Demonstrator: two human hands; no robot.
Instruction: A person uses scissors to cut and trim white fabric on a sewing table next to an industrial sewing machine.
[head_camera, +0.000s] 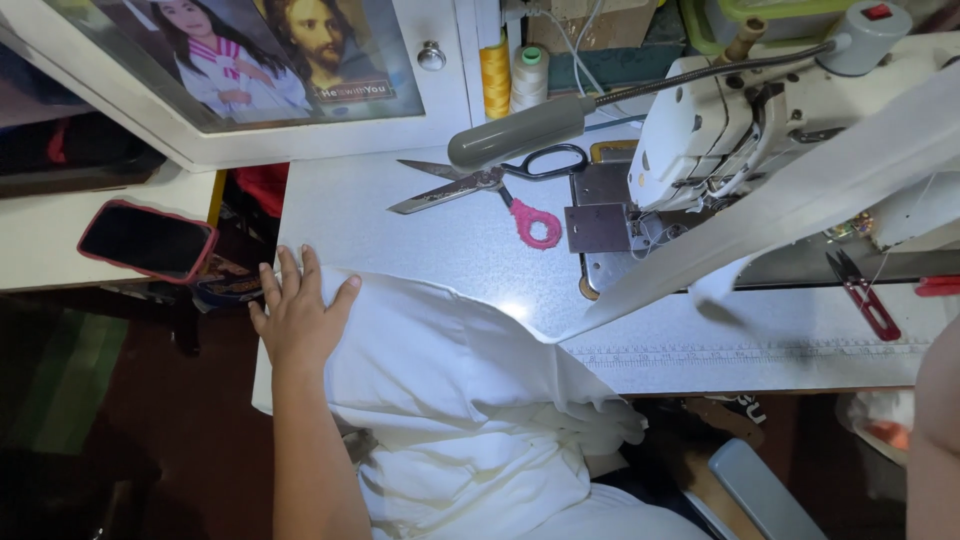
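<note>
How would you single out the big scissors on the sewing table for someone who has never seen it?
Start at the white sewing machine. Just to its left on the grey table lie the scissors, blades open. One handle loop is wrapped in pink, unlike the small red thread snips on the far side.

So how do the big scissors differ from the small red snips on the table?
The scissors are larger, with one black and one pink-wrapped handle loop, lying left of the sewing machine. The red snips are slimmer, without loops, lying at its right. Both lie untouched on the table.

Pale sewing table (speckled): scissors, white cloth, red thread snips, sewing machine.
</note>
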